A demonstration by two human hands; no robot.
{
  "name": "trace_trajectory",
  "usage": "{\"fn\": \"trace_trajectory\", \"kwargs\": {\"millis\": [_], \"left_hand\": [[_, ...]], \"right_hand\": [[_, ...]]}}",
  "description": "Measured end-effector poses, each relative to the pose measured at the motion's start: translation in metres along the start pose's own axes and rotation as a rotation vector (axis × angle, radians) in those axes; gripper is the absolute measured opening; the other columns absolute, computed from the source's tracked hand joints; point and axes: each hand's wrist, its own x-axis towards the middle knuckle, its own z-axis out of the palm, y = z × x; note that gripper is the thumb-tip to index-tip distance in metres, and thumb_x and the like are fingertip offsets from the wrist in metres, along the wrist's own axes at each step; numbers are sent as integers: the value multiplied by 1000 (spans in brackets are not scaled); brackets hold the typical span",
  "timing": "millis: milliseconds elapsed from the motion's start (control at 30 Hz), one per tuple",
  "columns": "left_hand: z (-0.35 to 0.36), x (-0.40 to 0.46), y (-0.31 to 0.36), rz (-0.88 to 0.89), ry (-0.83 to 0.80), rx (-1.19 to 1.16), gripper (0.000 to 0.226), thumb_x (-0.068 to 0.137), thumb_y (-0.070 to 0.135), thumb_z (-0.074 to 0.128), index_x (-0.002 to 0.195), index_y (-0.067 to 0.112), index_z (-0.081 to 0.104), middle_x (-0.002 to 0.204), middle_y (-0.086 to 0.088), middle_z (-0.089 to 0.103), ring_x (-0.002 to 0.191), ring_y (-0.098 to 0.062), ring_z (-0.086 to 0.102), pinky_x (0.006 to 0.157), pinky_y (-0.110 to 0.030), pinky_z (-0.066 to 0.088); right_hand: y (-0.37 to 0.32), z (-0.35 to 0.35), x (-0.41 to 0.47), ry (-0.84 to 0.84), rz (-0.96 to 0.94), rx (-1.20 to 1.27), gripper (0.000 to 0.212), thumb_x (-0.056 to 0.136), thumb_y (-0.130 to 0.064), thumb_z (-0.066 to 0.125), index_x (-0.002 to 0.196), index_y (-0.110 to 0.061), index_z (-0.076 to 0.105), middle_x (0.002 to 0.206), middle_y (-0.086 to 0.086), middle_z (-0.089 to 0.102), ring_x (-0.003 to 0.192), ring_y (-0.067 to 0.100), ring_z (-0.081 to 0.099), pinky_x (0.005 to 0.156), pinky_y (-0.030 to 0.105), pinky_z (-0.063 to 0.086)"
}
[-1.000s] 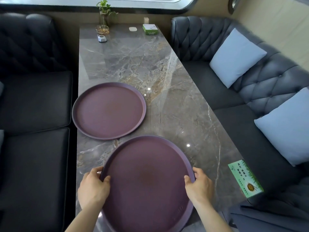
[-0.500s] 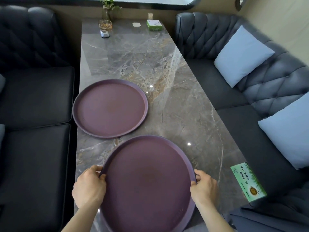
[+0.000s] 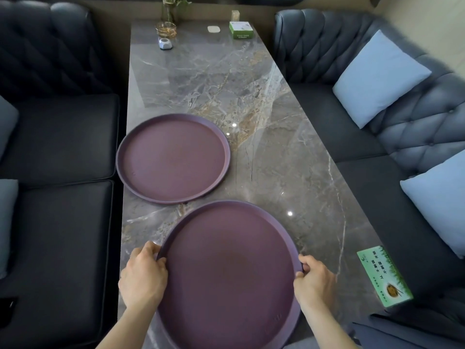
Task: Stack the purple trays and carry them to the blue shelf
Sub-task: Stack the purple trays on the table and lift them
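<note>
Two round purple trays lie on a grey marble table (image 3: 264, 102). The near tray (image 3: 229, 273) sits at the table's front edge. My left hand (image 3: 142, 275) grips its left rim and my right hand (image 3: 314, 280) grips its right rim, thumbs over the edge. The far tray (image 3: 173, 158) lies flat further back, toward the table's left side, a small gap away from the near one. No blue shelf is in view.
Dark padded sofas (image 3: 57, 152) flank the table on both sides; the right one holds pale blue cushions (image 3: 380, 76). A green card (image 3: 383, 275) lies at the near right corner. At the far end stand a plant vase (image 3: 168, 11), glass bowl (image 3: 165, 30) and green box (image 3: 241, 30).
Both hands have slid a little along the near tray's rim and closed on it. The view has tilted slightly; the far tray has not moved.
</note>
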Motion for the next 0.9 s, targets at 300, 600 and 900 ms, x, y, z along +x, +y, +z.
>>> {"fn": "trace_trajectory", "kwargs": {"millis": [300,600,900], "left_hand": [[3,8,-2,-25,-123,-100,13,90,21,59,101,24,51,106,-1,71,89,-30,62,74,-38,47],[18,16,19,-95,-113,-184,14,85,24,65,91,24,52,97,-5,69,91,-33,63,77,-38,45],[28,41,47,-162,-120,-335,34,80,64,55,75,30,60,77,9,70,82,-25,67,76,-39,52]], "right_hand": [[-2,-1,-1,-51,28,-26,34,84,2,60,102,-26,63,92,1,73,79,26,58,65,32,49],[-21,-3,50,9,-14,48,43,83,9,54,115,-15,69,104,10,71,100,33,63,84,37,52],[-62,-15,124,20,-71,-85,43,87,-22,68,128,-15,61,125,14,60,114,37,58,91,45,48]]}}
